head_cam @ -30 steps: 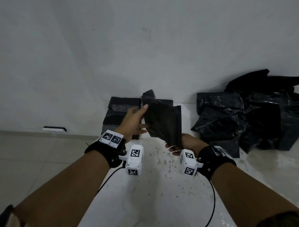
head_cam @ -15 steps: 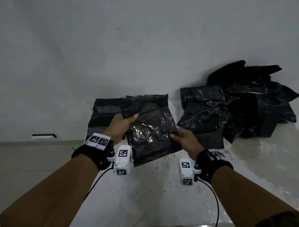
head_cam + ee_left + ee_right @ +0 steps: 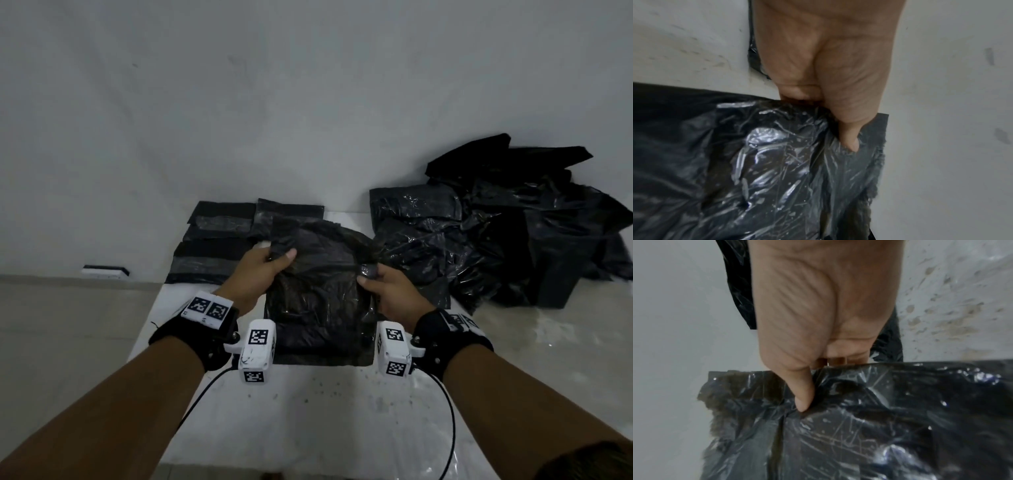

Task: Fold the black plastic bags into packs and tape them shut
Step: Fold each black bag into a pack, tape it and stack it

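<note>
A crinkled black plastic bag (image 3: 318,308) lies spread on the white table (image 3: 308,421) between my hands, its near edge flat and its far part bulging up. My left hand (image 3: 270,262) pinches the bag's left side near the top, thumb on top and fingers underneath. My right hand (image 3: 373,274) pinches the right side the same way. In the left wrist view the thumb (image 3: 849,139) presses into the glossy bag (image 3: 777,170). The right wrist view shows the thumb (image 3: 803,395) dug into a fold of the bag (image 3: 859,434).
Several folded black packs (image 3: 219,243) lie in a stack at the back left against the wall. A loose heap of black bags (image 3: 507,233) fills the back right. The table's left edge (image 3: 150,329) drops to a tiled floor, with a wall socket (image 3: 104,271) beyond.
The bag was held upright and narrow a second ago. It has been opened out, turned flat and lowered onto the table, with both hands now gripping its two sides.
</note>
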A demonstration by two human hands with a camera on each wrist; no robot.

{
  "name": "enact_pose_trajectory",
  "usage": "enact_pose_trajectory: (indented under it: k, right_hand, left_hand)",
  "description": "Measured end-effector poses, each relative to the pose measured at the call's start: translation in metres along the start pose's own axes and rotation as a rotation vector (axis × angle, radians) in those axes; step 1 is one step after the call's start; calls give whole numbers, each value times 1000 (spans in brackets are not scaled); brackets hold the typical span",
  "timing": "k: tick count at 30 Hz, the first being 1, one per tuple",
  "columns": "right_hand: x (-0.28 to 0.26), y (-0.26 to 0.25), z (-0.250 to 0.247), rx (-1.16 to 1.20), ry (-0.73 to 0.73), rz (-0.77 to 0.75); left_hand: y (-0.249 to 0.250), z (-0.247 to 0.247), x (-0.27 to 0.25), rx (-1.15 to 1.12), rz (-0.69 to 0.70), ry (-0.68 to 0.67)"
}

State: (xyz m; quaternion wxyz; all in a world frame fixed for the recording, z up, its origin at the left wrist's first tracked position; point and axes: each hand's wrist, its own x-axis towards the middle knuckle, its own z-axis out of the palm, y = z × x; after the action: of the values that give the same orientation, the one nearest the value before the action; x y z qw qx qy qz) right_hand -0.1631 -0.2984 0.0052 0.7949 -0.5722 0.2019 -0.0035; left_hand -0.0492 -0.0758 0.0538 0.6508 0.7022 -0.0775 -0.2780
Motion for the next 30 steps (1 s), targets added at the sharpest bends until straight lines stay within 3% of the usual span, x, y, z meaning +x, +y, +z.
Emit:
enact_pose_trajectory:
  k: [13,17,21,30]
  right_hand:
    - [1,13,4,-3,-139,93]
    - [0,22,6,26,-110,141]
    - [-4,21,13,37,-33,81]
    - [-8,8,29,-30,-97,40]
  left_hand:
    - [-38,6,-40,38,-12,228]
    - [-41,5,-51,63,42,249]
    - [-41,5,-50,102,104,322]
    - [-34,-10,-45,131,130,302]
